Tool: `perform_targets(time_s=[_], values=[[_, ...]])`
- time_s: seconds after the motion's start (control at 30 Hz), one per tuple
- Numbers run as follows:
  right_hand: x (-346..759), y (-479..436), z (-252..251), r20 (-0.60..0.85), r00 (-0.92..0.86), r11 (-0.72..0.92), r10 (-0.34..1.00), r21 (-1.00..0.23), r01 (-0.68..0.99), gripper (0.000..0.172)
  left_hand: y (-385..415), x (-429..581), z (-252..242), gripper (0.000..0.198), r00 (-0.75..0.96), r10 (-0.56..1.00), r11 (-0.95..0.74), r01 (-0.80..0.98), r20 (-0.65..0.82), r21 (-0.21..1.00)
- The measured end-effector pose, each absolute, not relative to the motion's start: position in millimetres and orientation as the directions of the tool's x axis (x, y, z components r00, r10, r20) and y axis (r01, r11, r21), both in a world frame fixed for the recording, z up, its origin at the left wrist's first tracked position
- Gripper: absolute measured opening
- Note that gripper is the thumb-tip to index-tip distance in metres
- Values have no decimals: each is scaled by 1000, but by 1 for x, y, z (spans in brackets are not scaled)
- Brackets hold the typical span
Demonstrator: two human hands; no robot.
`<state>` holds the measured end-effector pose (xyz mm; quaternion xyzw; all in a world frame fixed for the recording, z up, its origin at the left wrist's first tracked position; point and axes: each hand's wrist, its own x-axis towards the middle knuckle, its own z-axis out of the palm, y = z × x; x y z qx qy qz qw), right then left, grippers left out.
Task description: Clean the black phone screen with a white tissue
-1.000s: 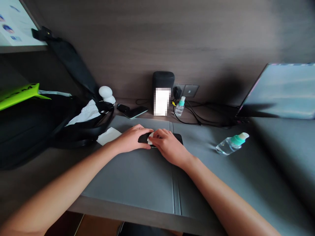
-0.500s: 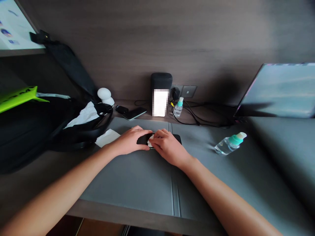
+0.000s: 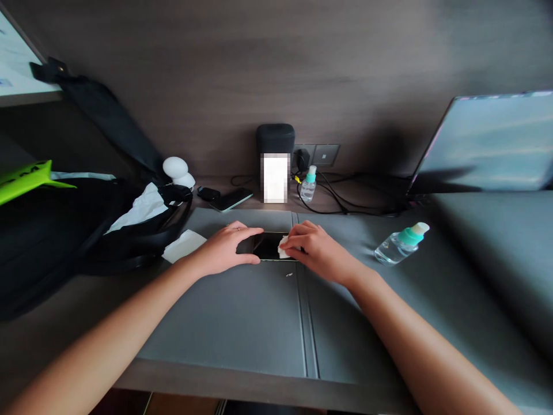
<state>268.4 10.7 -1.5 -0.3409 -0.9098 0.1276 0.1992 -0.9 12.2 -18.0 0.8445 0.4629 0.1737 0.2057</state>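
Observation:
A black phone (image 3: 266, 245) lies flat on the grey desk mat (image 3: 242, 311), screen up. My left hand (image 3: 227, 249) rests on its left end, thumb along the near edge and fingers over the far edge, holding it still. My right hand (image 3: 317, 249) is closed on a small crumpled white wipe (image 3: 283, 251) pressed against the right half of the screen. A tiny white scrap (image 3: 288, 275) sits on the mat just in front of the phone.
A clear bottle with a teal cap (image 3: 401, 243) lies on the mat to the right. A black bag (image 3: 78, 230) with white tissue and a folded white tissue (image 3: 183, 245) are left. Behind stand a dark speaker (image 3: 275, 151), second phone (image 3: 231, 199), small bottle (image 3: 307, 184), cables, laptop (image 3: 488, 144).
My right hand has slid the wipe from the phone's left part to its right part, uncovering the middle of the screen. The left hand has kept its hold.

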Motion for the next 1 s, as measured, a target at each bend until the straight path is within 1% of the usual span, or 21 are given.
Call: perform_targets(time_s=[0.07, 0.23, 0.4, 0.47, 0.57, 0.67, 0.73, 0.87, 1.0], values=[[275, 12, 0, 244, -698, 724, 673, -411, 555, 16, 11, -1, -17, 62, 511, 854, -484, 711, 98, 510], [291, 17, 10, 111, -729, 671, 676, -503, 545, 19, 10, -1, -13, 60, 526, 845, -491, 699, 91, 519], [306, 22, 16, 46, -729, 618, 683, -568, 544, 22, 10, -2, -13, 59, 537, 835, -515, 691, 117, 508], [309, 24, 15, 61, -703, 610, 709, -553, 568, 23, 10, -3, -13, 59, 536, 837, -510, 691, 111, 513], [305, 26, 8, 150, -661, 636, 735, -490, 596, 24, 11, -3, -14, 59, 537, 837, -506, 689, 103, 519], [295, 26, -1, 270, -639, 686, 720, -413, 599, 25, 11, -3, -14, 60, 529, 843, -498, 698, 98, 514], [286, 23, -5, 315, -643, 715, 698, -364, 597, 25, 10, -3, -15, 61, 519, 849, -491, 706, 99, 510], [266, 15, -9, 336, -649, 731, 682, -312, 606, 26, 9, -2, -15, 58, 522, 847, -500, 713, 103, 492], [250, 7, -9, 320, -685, 756, 655, -269, 597, 30, 10, -1, -16, 60, 523, 847, -501, 725, 96, 473]])
